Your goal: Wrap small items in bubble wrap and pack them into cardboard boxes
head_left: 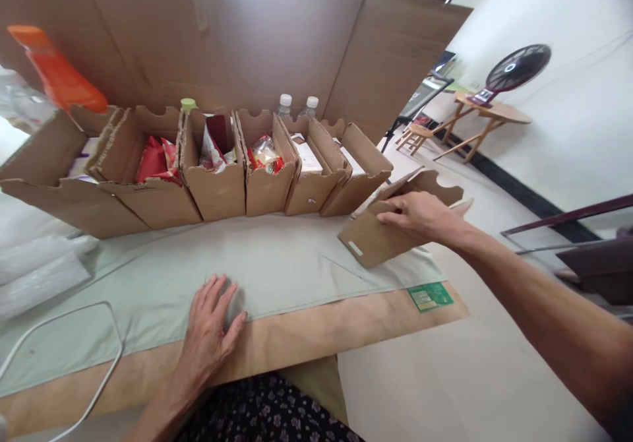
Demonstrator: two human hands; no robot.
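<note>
At the table's right end, my right hand (pixel 418 216) grips the top edge of a brown cardboard box (pixel 376 236), which stands tilted there with its near wall facing me. What lies inside this box is hidden. My left hand (pixel 212 323) rests flat, fingers spread, on the pale green cloth (pixel 277 257) near the front edge. Several similar open cardboard boxes stand in a row behind; one holds red packets (pixel 157 159), another a clear-and-red snack packet (pixel 267 156), and another a white carton (pixel 306 154).
A tall cardboard panel (pixel 277 39) rises behind the row. Bottles with white caps (pixel 285 102) and an orange bottle (pixel 64 72) stand at the back. Bubble wrap (pixel 44 277) and a white cable (pixel 111 363) lie at left. A fan (pixel 519 67) sits on a wooden table beyond.
</note>
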